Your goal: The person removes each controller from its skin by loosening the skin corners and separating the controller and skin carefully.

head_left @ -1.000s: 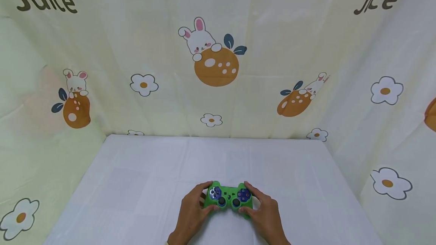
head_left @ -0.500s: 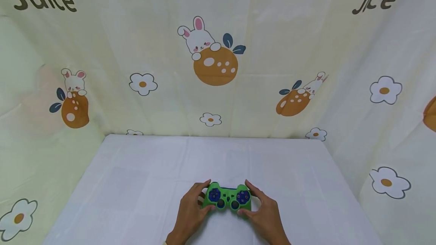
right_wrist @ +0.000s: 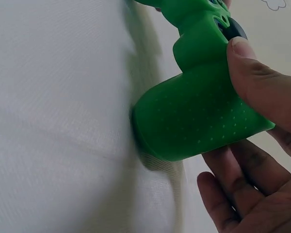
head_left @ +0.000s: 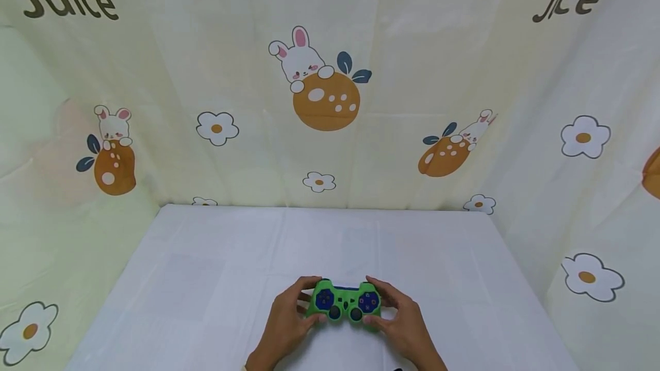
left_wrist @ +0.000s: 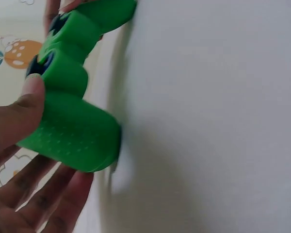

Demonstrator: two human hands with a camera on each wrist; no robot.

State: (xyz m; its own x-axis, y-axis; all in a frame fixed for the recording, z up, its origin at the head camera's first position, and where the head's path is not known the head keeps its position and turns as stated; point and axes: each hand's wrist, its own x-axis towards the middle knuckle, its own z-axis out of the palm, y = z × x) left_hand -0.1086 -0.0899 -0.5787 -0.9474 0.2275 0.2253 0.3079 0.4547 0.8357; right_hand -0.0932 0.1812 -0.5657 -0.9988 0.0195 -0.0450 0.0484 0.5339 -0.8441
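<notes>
Head cam shows ctrlr [head_left: 345,296] w/ btns [head_left: 368,302], L wrist cam dotted handle [left_wrist: 75,136].

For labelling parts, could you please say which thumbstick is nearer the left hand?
The left thumbstick on the green controller, inward of the left hand; the right thumbstick sits farther across, nearer the right hand.

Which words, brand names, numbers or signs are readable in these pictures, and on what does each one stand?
"Juice": dark print on the patterned cloth, upper left of the head view.
"J…ce": similar dark print on the same cloth, upper right; its middle is distorted, so I cannot read it whole.
Green game controller: the marks on its buttons are too small to read; I can read no brand name or number.
</notes>
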